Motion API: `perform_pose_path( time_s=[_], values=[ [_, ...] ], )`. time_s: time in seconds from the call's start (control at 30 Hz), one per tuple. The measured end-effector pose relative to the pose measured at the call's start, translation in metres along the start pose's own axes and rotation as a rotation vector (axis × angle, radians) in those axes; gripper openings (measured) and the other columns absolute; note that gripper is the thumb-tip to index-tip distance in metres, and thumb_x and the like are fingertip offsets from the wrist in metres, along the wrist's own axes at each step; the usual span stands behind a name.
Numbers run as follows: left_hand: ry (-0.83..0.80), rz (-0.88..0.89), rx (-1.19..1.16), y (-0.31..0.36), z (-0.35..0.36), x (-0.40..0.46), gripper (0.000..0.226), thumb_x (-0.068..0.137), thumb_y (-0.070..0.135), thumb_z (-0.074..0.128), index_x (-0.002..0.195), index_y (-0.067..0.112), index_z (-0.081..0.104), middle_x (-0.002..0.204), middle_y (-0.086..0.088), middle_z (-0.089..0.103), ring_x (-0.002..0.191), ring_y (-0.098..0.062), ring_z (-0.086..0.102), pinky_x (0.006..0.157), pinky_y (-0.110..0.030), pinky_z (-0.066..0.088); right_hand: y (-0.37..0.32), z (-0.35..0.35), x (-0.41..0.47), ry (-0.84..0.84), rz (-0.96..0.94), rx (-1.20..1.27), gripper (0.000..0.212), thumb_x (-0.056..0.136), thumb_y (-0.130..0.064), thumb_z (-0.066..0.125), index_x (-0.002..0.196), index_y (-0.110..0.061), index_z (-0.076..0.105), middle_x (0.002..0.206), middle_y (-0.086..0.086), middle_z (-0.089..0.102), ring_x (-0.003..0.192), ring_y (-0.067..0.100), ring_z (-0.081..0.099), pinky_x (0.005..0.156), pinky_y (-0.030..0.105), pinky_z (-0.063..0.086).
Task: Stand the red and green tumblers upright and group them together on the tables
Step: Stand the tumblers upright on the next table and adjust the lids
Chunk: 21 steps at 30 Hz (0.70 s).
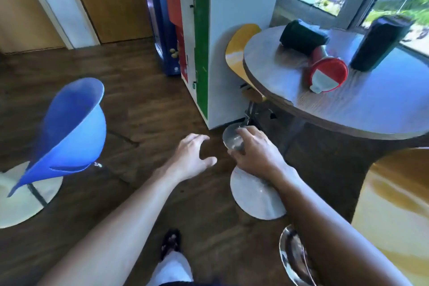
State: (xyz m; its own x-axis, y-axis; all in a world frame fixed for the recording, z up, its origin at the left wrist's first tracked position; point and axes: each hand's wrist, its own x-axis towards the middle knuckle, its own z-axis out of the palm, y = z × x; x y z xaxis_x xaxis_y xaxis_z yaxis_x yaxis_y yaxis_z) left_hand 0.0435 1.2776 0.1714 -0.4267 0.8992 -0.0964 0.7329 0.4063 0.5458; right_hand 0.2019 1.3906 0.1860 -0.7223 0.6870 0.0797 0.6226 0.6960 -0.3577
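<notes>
Above both hands (192, 155) (255, 153), red tumbler (325, 69) lies toppled.

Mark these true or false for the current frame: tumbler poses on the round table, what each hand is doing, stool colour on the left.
1. The red tumbler lies on its side on the round table. True.
2. Both dark green tumblers stand upright. False: the left green tumbler lies tipped over; only the right green tumbler stands.
3. The left hand grips the red tumbler. False: it hangs open above the floor, holding nothing.
4. The right hand is below the table edge, touching no tumbler. True.
5. A blue stool stands on the left. True.
</notes>
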Motion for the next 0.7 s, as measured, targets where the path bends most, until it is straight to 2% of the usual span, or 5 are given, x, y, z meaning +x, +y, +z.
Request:
perform_pose_path(
  time_s=[0.27,0.53,0.7],
  values=[
    [0.047,0.333,-0.015,0.032,-0.089,0.135,0.062,0.08,0.042,0.066,0.136,0.021,0.047,0.14,-0.003,0.046,0.125,-0.02,0.047,0.094,-0.028,0.039,-0.012,-0.07,0.105,0.27,0.089,-0.062,0.053,0.085,-0.044,0.06,0.133,-0.023,0.05,0.136,0.001,0.05,0.124,0.023,0.047,0.097,0.041,0.046],
    [0.029,0.609,-0.042,0.056,-0.127,0.237,0.06,0.08,0.039,0.071,0.133,0.019,0.051,0.136,-0.004,0.051,0.125,-0.022,0.05,0.1,-0.032,0.041,0.011,-0.101,0.138,0.556,0.43,-0.143,0.059,0.085,-0.041,0.066,0.135,-0.015,0.05,0.14,0.009,0.047,0.128,0.027,0.044,0.101,0.041,0.042],
    [0.007,0.715,-0.067,0.081,-0.117,0.288,0.06,0.079,0.039,0.072,0.131,0.018,0.053,0.135,-0.005,0.053,0.124,-0.022,0.051,0.098,-0.025,0.037,0.045,-0.114,0.137,0.663,0.637,-0.211,0.06,0.082,-0.042,0.066,0.134,-0.026,0.041,0.135,0.009,0.047,0.12,0.031,0.046,0.097,0.046,0.045]
  ],
)
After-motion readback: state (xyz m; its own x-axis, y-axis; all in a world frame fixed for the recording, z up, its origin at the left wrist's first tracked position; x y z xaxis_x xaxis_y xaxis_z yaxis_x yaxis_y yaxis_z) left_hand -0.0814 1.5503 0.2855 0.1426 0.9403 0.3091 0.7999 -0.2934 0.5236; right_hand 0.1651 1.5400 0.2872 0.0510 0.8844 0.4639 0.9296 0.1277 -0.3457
